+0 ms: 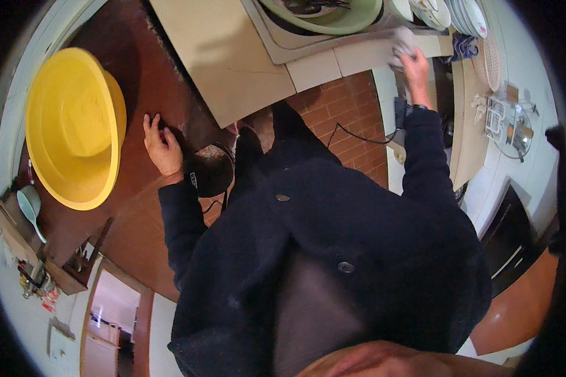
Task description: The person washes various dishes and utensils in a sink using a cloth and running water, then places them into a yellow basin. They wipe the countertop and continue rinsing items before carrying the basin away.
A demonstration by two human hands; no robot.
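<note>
My right hand (416, 70) grips a crumpled light-coloured cloth (402, 45), blurred, at the tiled edge (358, 61) of the counter, just right of the sink. Over at the left, my left hand (161, 146) hangs with its fingers apart and holds nothing; it is above a dark red-brown surface, to the right of a big yellow plastic basin (78, 129). In the sink (283, 52) sits a green basin (330, 28) with dark utensils and a bowl inside, cut off by the picture's upper rim.
Bowls (429, 14) and stacked plates (467, 16) stand right of the sink, near a striped cloth (462, 47). A wall rack (504, 122) holds a glass lid. A black cable (368, 140) hangs below the counter. A pale green ladle (29, 205) lies at far left.
</note>
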